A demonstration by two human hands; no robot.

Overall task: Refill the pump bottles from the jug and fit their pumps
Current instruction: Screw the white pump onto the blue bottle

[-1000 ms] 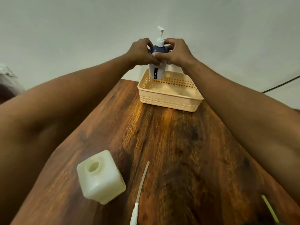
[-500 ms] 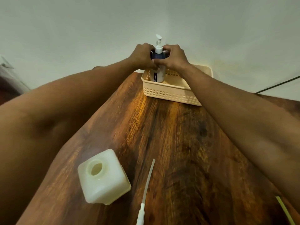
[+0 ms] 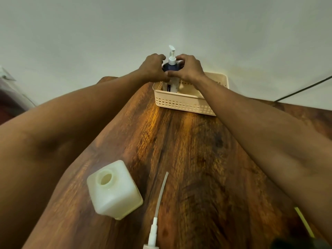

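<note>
Blue bottle (image 3: 171, 67) upright in far basket (image 3: 185, 104), left hand (image 3: 152, 68) and right hand (image 3: 188, 68) fingers closed round it; square bottle (image 3: 115, 190) open, near on bench (image 3: 197, 159).

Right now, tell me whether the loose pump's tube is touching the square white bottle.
Apart. The head view shows a strip of bare wooden table between the loose pump's tube and the square white bottle.

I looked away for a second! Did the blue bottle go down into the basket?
Yes. The bottle has come down: before, its bottom hung above the basket rim; now it sits inside, below the rim, with both hands on it.
</note>
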